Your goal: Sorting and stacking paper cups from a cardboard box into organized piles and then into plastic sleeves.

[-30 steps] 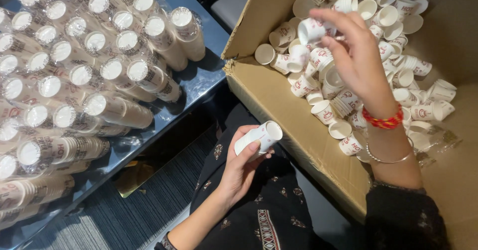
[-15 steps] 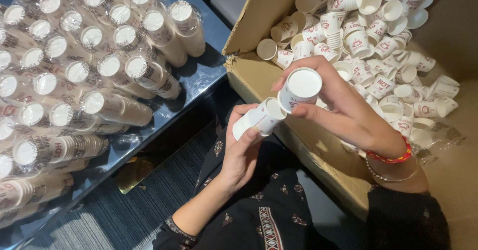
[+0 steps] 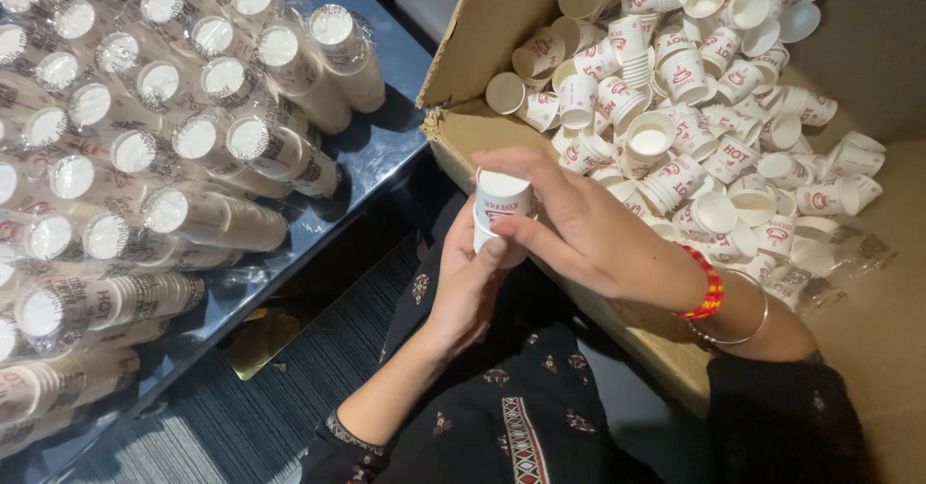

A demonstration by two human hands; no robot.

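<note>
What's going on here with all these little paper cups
A person holds a short stack of small white paper cups between both hands: the left hand grips it from below and the right hand closes over it from the side. Beside them an open cardboard box holds a heap of loose cups. On the dark table, plastic-wrapped sleeves of cups lie in rows.

Paper cup stack (image 3: 502, 206): white, red print. Loose cups (image 3: 694, 79) in cardboard box (image 3: 482, 31): same white with red markings; box plain tan-brown. Left of box, sleeved cup stacks (image 3: 193, 137): white, dark print under clear wrap, on glossy dark-blue table (image 3: 386, 147). Beaded bracelet (image 3: 709, 286) red, yellow band; bangle (image 3: 748, 325) silver. Clothing (image 3: 511, 407) black, small motifs.
</note>
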